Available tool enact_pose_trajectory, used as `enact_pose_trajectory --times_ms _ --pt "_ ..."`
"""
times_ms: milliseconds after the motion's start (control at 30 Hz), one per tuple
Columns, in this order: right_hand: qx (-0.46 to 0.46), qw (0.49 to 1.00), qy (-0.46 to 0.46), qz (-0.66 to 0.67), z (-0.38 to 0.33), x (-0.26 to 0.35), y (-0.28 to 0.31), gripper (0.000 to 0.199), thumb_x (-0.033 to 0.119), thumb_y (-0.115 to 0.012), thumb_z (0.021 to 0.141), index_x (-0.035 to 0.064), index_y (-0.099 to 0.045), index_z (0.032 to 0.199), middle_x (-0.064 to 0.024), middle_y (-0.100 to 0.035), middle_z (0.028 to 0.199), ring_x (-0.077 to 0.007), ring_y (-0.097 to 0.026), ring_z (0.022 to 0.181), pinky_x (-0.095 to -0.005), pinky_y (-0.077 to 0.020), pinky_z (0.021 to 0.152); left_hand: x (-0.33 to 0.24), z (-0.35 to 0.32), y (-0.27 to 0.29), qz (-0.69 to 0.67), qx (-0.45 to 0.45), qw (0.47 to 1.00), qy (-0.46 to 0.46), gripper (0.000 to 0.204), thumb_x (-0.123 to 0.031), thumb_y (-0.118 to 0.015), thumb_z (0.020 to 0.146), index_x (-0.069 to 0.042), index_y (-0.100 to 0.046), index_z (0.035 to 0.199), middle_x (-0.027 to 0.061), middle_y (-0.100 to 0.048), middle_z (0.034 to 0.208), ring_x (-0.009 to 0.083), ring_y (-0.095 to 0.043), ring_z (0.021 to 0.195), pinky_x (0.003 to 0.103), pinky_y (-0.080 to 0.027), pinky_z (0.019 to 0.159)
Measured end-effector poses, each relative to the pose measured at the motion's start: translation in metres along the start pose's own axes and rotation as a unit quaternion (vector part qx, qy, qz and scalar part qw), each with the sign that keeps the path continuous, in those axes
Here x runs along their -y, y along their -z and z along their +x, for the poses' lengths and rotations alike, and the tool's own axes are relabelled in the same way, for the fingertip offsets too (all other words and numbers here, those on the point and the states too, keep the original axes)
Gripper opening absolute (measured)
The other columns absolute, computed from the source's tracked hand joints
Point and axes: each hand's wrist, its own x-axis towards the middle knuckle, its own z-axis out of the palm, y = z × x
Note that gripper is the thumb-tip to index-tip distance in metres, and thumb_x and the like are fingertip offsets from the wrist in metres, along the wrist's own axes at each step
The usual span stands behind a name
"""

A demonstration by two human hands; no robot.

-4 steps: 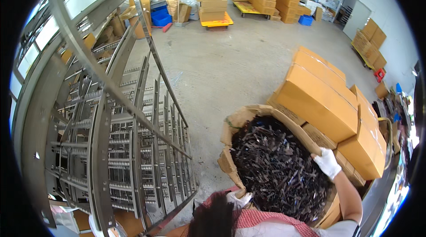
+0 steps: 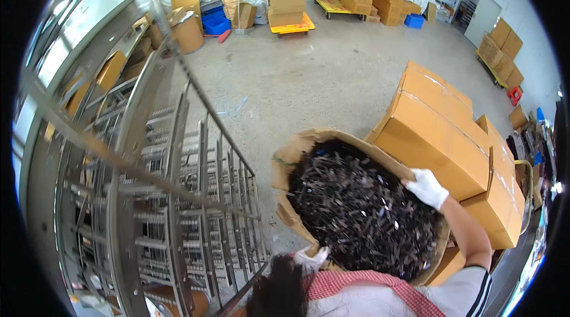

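In front of my body stands a large round-cornered cardboard container [image 2: 281,165] with a ragged, bent rim. Dark, shiny, narrow pieces [image 2: 362,210], seemingly plastic scrap, fill it nearly to the top. My right hand [image 2: 428,189], in a white glove, is closed over the rim on the right side. My left hand [image 2: 312,257], also white-gloved, grips the near-left rim; hair and a red checked cloth partly hide that arm. The container's base is out of sight.
Tall metal racks [image 2: 172,228] stand close on my left. Large cardboard boxes [image 2: 442,133] are stacked against the container's right side. Farther off are a yellow trolley [image 2: 307,22] with boxes, blue bins [image 2: 215,23] and a doorway [image 2: 466,5]. Grey concrete floor [image 2: 314,73] lies between.
The container has shifted left, nearer the racks and away from the stacked boxes, with both hands still on its rim. My view has also shifted slightly.
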Motion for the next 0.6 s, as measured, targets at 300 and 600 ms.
enact_pose_trajectory --times_ms 300,600 --pt "0.035 0.997 0.060 -0.041 0.344 -0.004 0.136 0.056 0.045 -0.055 0.094 -0.0016 -0.061 0.124 -0.0274 -0.064 0.118 -0.0419 -0.059 0.112 -0.0438 -0.0461 0.099 0.249 0.278 0.003 -0.192 -0.090 0.949 0.234 0.024 -0.024 -0.070 0.084 -0.002 -0.070 0.093 0.0112 -0.069 0.087 0.0262 -0.066 0.074 0.036 -0.054 0.064" --pt "-0.149 0.984 -0.093 0.026 0.391 -0.097 0.198 0.055 0.045 -0.057 0.092 -0.0070 -0.064 0.109 -0.0280 -0.066 0.104 -0.0439 -0.062 0.103 -0.0456 -0.0488 0.092 0.321 0.571 0.054 -0.171 0.078 0.958 0.216 0.028 -0.024 -0.062 0.095 0.003 -0.066 0.100 0.0113 -0.069 0.081 0.0251 -0.065 0.066 0.036 -0.054 0.058"
